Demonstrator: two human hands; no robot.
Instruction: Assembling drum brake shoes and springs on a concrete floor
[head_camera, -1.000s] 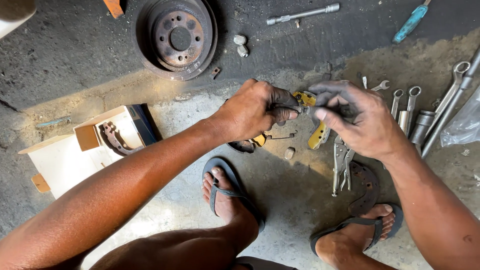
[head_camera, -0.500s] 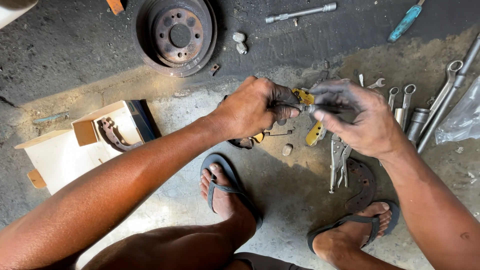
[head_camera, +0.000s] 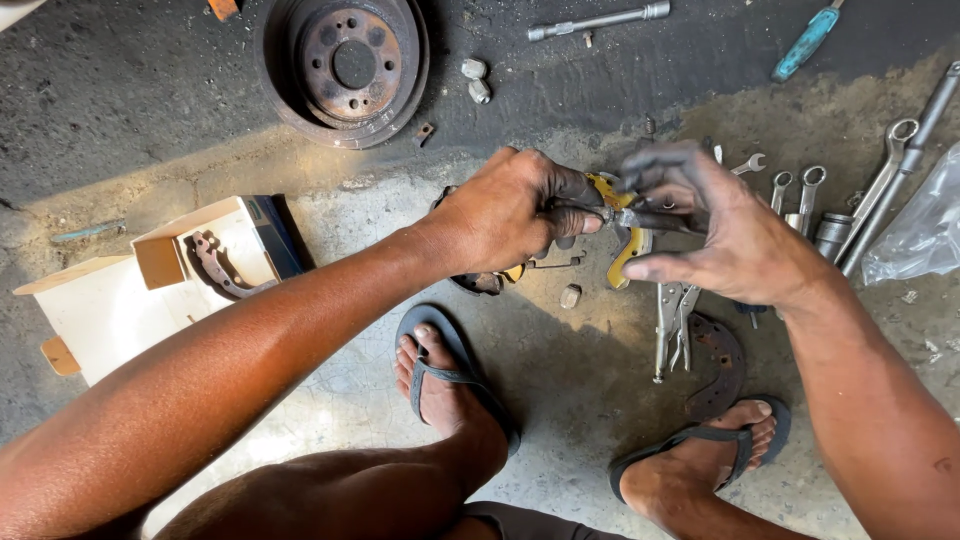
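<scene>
Pliers: yellow-handled pliers (head_camera: 625, 215), held above the concrete floor (head_camera: 560, 400), between both hands at mid-frame.
Left hand: left hand (head_camera: 505, 215), fingers (head_camera: 570, 200) curled together, clamped on the pliers' head end; what the nose grips is hidden.
Right hand: right hand (head_camera: 715, 235), greasy, fingers (head_camera: 665, 175) bent and pinched on a dark metal part just right of the left fingers; can't tell exactly what it is.
Handle: one yellow handle hangs down just below the right fingers.
Below fingers: locking pliers (head_camera: 672, 330) and a worn brake shoe (head_camera: 715, 365) lie on the floor, touching or nearly so.
Right of fingers: row of wrenches (head_camera: 800, 195), a long wrench (head_camera: 885, 170), a clear plastic bag (head_camera: 920, 230).
Above fingers: rusty brake drum (head_camera: 350, 65), two small nuts (head_camera: 475, 80), socket bar (head_camera: 600, 20), teal-handled screwdriver (head_camera: 805, 45), all well apart.
Left of fingers: open cardboard box (head_camera: 180, 265) with a new brake shoe (head_camera: 215, 265) inside.
Feet: sandalled feet (head_camera: 440, 385) below both hands.
</scene>
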